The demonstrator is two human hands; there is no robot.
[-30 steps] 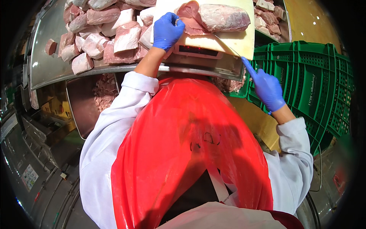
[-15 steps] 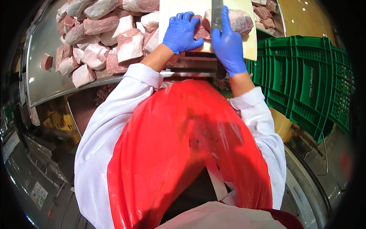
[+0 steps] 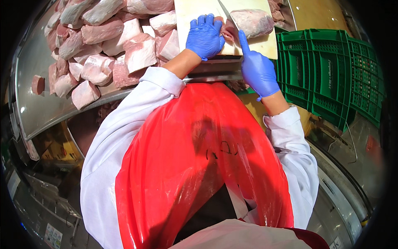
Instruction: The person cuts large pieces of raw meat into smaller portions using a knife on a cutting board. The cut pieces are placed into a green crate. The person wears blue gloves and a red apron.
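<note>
My left hand (image 3: pixel 205 40), in a blue glove, lies flat on the white cutting board (image 3: pixel 259 47) with its fingers apart. Its thumb side is against a small dark-pink piece of meat (image 3: pixel 227 34). A knife (image 3: pixel 228 15) is in my right hand (image 3: pixel 260 74), also blue-gloved, with the index finger stretched along it. The handle is hidden by that hand. The blade slants away to the upper left, between the small piece and a larger pale chunk of meat (image 3: pixel 253 23) on the right of the board.
Many raw meat chunks (image 3: pixel 97 69) are piled on the steel table (image 3: pixel 34 113) to the left. Green plastic crates (image 3: pixel 315 68) stand at the right. More cut meat (image 3: pixel 277 12) lies beyond the board's right edge. A red apron (image 3: pixel 199 153) covers my front.
My right hand has drawn back toward me and to the right with the knife, whose blade now slants left. My left hand's fingers have spread and flattened onto the board.
</note>
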